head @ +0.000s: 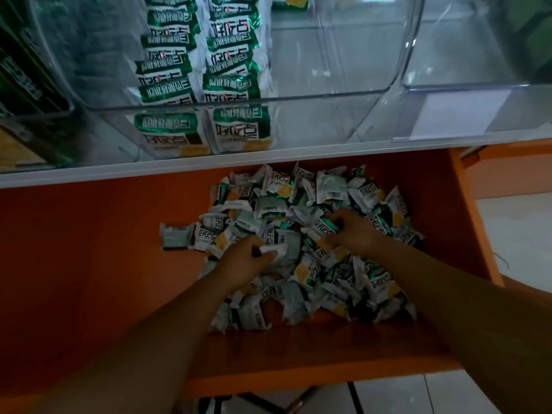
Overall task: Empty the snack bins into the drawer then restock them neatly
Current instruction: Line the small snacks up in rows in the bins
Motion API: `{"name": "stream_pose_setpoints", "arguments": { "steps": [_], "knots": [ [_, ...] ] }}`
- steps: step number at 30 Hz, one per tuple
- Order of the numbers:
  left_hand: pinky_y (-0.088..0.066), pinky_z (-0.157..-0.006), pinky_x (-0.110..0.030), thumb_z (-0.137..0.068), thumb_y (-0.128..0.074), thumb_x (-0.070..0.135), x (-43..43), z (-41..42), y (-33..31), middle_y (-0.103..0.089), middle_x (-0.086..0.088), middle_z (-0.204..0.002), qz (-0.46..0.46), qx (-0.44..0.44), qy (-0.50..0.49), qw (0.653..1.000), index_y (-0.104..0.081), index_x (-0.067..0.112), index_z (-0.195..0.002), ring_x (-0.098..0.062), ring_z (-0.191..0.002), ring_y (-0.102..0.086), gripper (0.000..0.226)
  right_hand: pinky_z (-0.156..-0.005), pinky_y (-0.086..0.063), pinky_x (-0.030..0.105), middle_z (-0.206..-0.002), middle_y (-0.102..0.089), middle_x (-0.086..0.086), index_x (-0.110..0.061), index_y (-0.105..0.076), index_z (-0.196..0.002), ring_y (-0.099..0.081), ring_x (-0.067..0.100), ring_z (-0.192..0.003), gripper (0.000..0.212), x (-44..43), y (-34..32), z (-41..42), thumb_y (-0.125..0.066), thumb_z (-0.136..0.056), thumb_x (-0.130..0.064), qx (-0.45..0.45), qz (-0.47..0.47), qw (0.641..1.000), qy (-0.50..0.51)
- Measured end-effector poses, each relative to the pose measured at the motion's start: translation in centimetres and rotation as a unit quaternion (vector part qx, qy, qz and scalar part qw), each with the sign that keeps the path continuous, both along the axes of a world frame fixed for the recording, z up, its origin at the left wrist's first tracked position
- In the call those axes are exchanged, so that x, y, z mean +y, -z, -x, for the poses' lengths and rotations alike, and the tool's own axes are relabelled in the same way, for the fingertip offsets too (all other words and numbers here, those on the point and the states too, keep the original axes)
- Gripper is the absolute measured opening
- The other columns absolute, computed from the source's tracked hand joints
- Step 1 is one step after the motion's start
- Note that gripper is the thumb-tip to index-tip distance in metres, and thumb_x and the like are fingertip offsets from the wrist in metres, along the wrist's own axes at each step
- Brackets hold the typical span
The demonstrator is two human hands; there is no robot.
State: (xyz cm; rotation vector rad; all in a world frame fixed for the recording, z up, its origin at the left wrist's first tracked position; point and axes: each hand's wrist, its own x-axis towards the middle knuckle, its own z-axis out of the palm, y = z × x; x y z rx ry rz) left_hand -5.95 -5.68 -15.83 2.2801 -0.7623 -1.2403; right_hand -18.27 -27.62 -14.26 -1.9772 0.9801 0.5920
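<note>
The loose snack packets (268, 206) lie in a heap in the orange drawer (89, 264), and both hands are inside this heap. The grip of the left hand (246, 259) is curled around one white packet (274, 251). The right hand (354, 231) is closed on a green-and-white packet (325, 228), perhaps on more than one; this is not sure.

The wrappers look like smooth, glossy film, so a packet could slip out of a full grip on the way up and fall onto the tiled floor (448, 395). Squeezing hard may crush what is inside. In the clear bin (343, 91) above, two rows of packets (170, 70) lie overlapped like roof tiles, and a careless push there could disturb them.

The bin is hard transparent plastic with rounded corners. The packets are small pillow shapes with crimped ends.
</note>
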Motion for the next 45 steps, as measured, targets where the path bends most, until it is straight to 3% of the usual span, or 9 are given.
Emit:
{"name": "stream_pose_setpoints", "arguments": {
  "steps": [9,15,20,22,26,31,37,40,45],
  "knots": [
    [-0.050,-0.078,-0.042,-0.103,-0.043,0.041,-0.5,0.2,-1.3,-0.051,0.000,-0.093,-0.014,0.095,-0.083,0.992,-0.045,0.021,-0.119,-0.027,-0.084,-0.054,0.026,-0.098,-0.046,0.039,-0.138,-0.046,0.013,-0.012,-0.036,-0.143,-0.050,0.029,-0.120,0.076,1.3,1.5,0.8,-0.073,-0.082,-0.040,0.056,0.019,0.989,-0.138],
    [-0.055,-0.085,-0.053,-0.103,-0.042,0.041,-0.1,0.4,-2.7,-0.043,0.002,-0.125,-0.009,0.151,-0.146,0.978,-0.047,0.025,-0.124,-0.025,-0.092,-0.055,0.027,-0.104,-0.040,0.034,-0.155,-0.026,0.011,-0.007,-0.017,-0.152,-0.035,0.031,-0.138,0.087,1.8,-0.7,1.0,-0.071,-0.087,-0.027,0.022,-0.023,0.999,-0.031],
    [-0.060,-0.078,-0.037,-0.103,-0.042,0.040,-0.3,0.6,-6.6,-0.035,-0.002,-0.151,0.028,0.160,-0.197,0.967,-0.047,0.027,-0.130,-0.017,-0.105,-0.050,0.031,-0.090,-0.052,0.036,-0.137,-0.050,-0.002,-0.018,-0.034,-0.144,-0.057,0.023,-0.116,0.084,2.1,-6.8,1.4,-0.078,-0.077,-0.041,-0.107,-0.108,0.981,0.120],
    [-0.059,-0.066,-0.022,-0.100,-0.044,0.045,-0.5,0.8,-9.5,-0.035,0.001,-0.150,0.059,0.172,-0.222,0.958,-0.047,0.028,-0.128,-0.012,-0.102,-0.050,0.032,-0.074,-0.053,0.020,-0.107,-0.058,-0.012,-0.026,-0.046,-0.118,-0.059,0.004,-0.090,0.049,3.0,-10.2,1.3,-0.076,-0.081,-0.037,-0.166,-0.141,0.965,0.146],
    [-0.058,-0.087,-0.041,-0.059,-0.075,0.071,-0.3,1.5,-14.4,-0.039,0.004,-0.142,0.150,0.245,-0.261,0.922,-0.047,0.031,-0.134,-0.015,-0.113,-0.054,0.089,-0.091,-0.054,0.035,-0.109,-0.068,-0.007,-0.030,-0.056,-0.108,-0.067,0.012,-0.095,0.036,5.8,-15.0,1.6,-0.076,-0.079,-0.026,-0.247,-0.218,0.929,0.167],
    [-0.061,-0.076,-0.043,-0.071,-0.085,0.025,1.3,1.3,-19.7,-0.051,-0.007,-0.135,0.235,0.252,-0.290,0.893,-0.049,0.027,-0.132,-0.025,-0.099,-0.070,0.071,-0.097,-0.051,0.047,-0.119,-0.068,-0.001,-0.026,-0.054,-0.128,-0.066,0.021,-0.109,0.066,8.8,-19.8,1.2,-0.080,-0.068,-0.038,-0.314,-0.246,0.901,0.173],
    [-0.061,-0.075,-0.043,-0.077,-0.081,0.014,2.6,0.1,-25.5,-0.062,0.001,-0.117,0.322,0.171,-0.287,0.886,-0.057,0.036,-0.112,-0.026,-0.095,-0.071,0.048,-0.094,-0.053,0.038,-0.116,-0.069,-0.009,-0.034,-0.056,-0.122,-0.066,0.010,-0.104,0.054,8.5,-25.7,-0.6,-0.077,-0.073,-0.044,-0.335,-0.163,0.922,0.102],
    [-0.061,-0.080,-0.039,-0.078,-0.081,0.021,2.7,-2.2,-28.6,-0.064,0.004,-0.113,0.357,0.097,-0.278,0.887,-0.055,0.038,-0.113,-0.018,-0.091,-0.071,0.046,-0.080,-0.059,0.038,-0.100,-0.073,-0.004,-0.025,-0.059,-0.116,-0.071,0.019,-0.092,0.034,6.8,-29.5,-2.8,-0.072,-0.085,-0.018,-0.354,-0.140,0.922,0.068],
    [-0.059,-0.083,-0.045,-0.078,-0.080,0.029,3.5,-6.9,-30.7,-0.061,0.005,-0.116,0.389,0.029,-0.315,0.865,-0.051,0.042,-0.114,-0.018,-0.096,-0.068,0.049,-0.068,-0.048,0.017,-0.099,-0.063,-0.003,-0.024,-0.049,-0.110,-0.061,0.012,-0.083,0.042,2.0,-33.5,-9.3,-0.078,-0.080,-0.025,-0.308,0.160,0.936,-0.062]
  ]
}}
